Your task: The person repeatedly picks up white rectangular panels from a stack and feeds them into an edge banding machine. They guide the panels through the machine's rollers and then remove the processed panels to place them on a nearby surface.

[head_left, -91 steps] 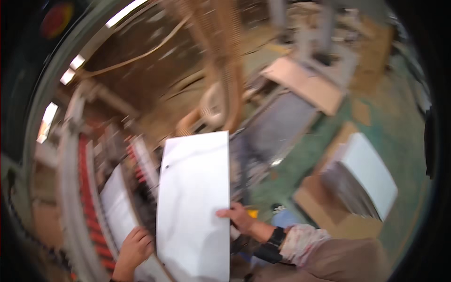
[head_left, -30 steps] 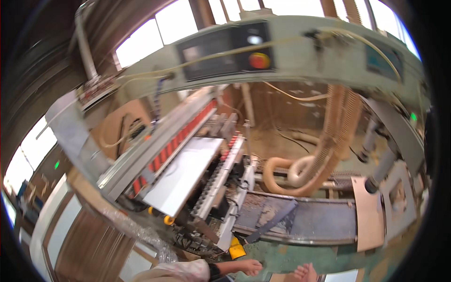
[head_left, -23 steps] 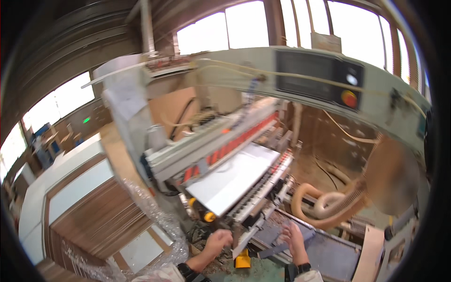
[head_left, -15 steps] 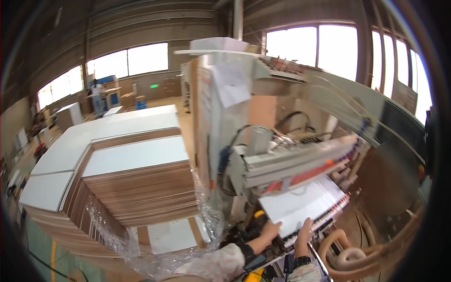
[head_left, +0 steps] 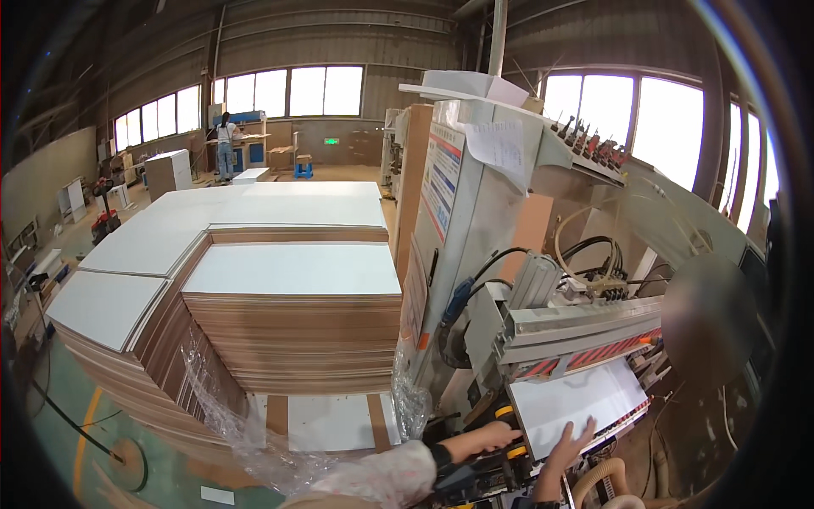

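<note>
A white panel [head_left: 577, 397] lies flat in the bed of a grey drilling machine [head_left: 500, 220], under a rail with red fittings [head_left: 593, 352]. My left hand [head_left: 487, 438] is curled on the panel's near left corner, beside a yellow knob [head_left: 506, 412]. My right hand [head_left: 570, 444] lies flat on the panel's near edge with its fingers spread. Both forearms come in from the lower edge, and the left one wears a light patterned sleeve [head_left: 386, 475].
Tall stacks of white-faced boards [head_left: 292, 271] fill the left, with loose plastic wrap [head_left: 229, 407] hanging at their base. A beige hose [head_left: 606, 479] curls at the lower right. A person [head_left: 225, 144] stands far back by the windows. The floor is green [head_left: 59, 441].
The view has swung left, from the machine's control arm to the board stacks. The white panel, held upright three seconds ago, now lies in the machine with both hands at its near edge.
</note>
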